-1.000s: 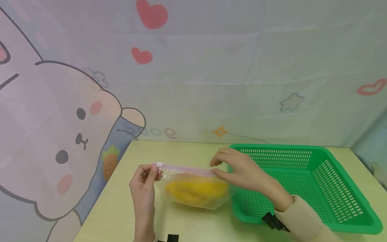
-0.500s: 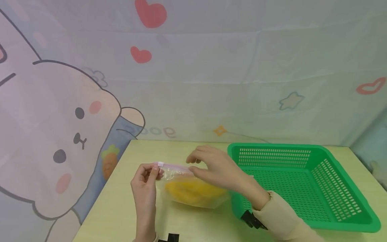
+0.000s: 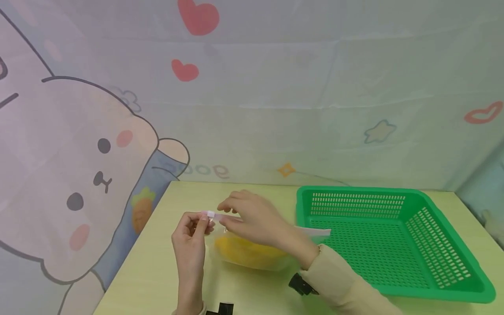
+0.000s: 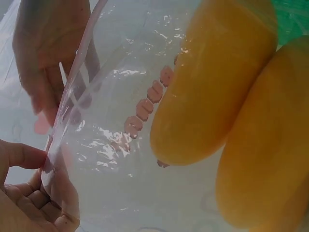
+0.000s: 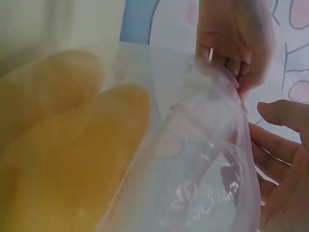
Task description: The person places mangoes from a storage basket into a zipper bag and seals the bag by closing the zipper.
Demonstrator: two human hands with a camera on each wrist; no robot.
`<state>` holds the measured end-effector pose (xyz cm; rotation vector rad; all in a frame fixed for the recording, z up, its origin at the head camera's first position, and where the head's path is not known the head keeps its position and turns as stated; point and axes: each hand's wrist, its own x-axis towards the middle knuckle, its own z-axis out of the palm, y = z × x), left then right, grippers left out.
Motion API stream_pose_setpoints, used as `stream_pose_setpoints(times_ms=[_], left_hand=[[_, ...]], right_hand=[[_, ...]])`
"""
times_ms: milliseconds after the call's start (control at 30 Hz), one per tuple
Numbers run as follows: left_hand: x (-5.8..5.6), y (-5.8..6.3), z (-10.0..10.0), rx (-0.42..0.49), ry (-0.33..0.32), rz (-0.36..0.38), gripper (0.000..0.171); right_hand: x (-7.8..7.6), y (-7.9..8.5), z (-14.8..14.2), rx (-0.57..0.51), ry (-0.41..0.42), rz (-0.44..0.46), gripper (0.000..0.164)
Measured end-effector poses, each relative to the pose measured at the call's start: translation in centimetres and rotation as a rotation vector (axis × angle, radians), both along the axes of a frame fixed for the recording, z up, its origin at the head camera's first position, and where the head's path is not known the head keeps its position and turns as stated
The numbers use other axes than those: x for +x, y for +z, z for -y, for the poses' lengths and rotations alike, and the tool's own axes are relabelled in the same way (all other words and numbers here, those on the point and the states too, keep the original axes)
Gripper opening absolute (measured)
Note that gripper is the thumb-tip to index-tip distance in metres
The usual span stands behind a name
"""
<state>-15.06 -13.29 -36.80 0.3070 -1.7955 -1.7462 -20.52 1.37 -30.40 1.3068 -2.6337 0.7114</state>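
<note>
A clear zip bag (image 4: 116, 92) with a pinkish top strip holds several long, rounded yellow things (image 4: 207, 106); reddish letters are printed on the film. My left hand (image 3: 190, 240) pinches the bag's top left corner between thumb and fingers, right beside the white zip slider (image 3: 211, 214). Over the bag's top edge, my right hand (image 3: 257, 218) hovers close to the slider and hides much of the strip. In the right wrist view, the right hand's thumb (image 5: 280, 112) stands apart from the film while its fingers are loosely bent behind the edge.
A green plastic basket (image 3: 393, 293) with slotted walls stands on the right of the pale yellow table (image 3: 145, 271). The bag's right end overlaps its near left rim in the head view. Behind the table hangs a printed cloth (image 3: 252, 109) with a cartoon rabbit.
My right hand has moved left along the bag's top strip, from its right end to near the slider. The left hand stays at the corner; the strip's right end is now uncovered.
</note>
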Motion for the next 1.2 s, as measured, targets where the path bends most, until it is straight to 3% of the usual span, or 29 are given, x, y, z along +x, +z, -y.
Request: stream_pose_setpoints(times_ms=[133, 467, 1200], left_hand=[[0.0, 0.0, -0.1, -0.013, -0.002, -0.001, 0.012], [0.0, -0.1, -0.4, -0.038, 0.012, -0.018, 0.011], [-0.2, -0.4, -0.5, -0.024, 0.044, -0.058, 0.01]], right_hand=[[0.1, -0.2, 1.0, -0.002, -0.002, 0.012, 0.029], [0.4, -0.5, 2.6, -0.012, 0.014, -0.069, 0.022], [0.5, -0.8, 3.0, -0.019, -0.042, -0.139, 0.013]])
